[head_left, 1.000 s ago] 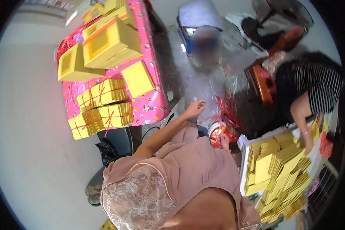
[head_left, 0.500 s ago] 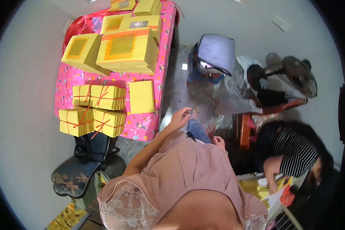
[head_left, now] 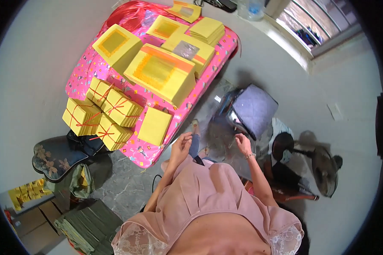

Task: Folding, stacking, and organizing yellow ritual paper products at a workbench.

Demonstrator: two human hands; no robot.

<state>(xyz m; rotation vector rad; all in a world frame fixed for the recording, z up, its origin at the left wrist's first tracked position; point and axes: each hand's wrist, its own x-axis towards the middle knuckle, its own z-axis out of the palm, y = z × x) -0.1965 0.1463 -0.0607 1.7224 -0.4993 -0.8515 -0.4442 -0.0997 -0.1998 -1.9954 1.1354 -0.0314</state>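
Observation:
My left hand (head_left: 181, 147) hangs beside the near right edge of the pink table, its fingers loosely curved with nothing seen in them. A single flat stack of yellow paper sheets (head_left: 155, 126) on the table is the thing nearest to it. My right hand (head_left: 243, 144) is held out over the floor, short of a stool with a grey-lilac padded cushion (head_left: 255, 108). Its fingers are loosely bent and apart, holding nothing visible. Left of the single stack sit several yellow paper bundles (head_left: 122, 107) tied with red string.
The table (head_left: 147, 152) has a pink patterned cover and carries large yellow paper blocks (head_left: 161, 72) and red string (head_left: 130, 15). A standing fan (head_left: 323, 172) is at the right. A chair with a floral back (head_left: 53, 159), a dark green stack (head_left: 89, 225) and cardboard boxes (head_left: 38, 223) lie left.
My view has turned to the right, bringing a barred window into sight. My right hand has moved forward, away from my body. The co-worker in stripes is out of view.

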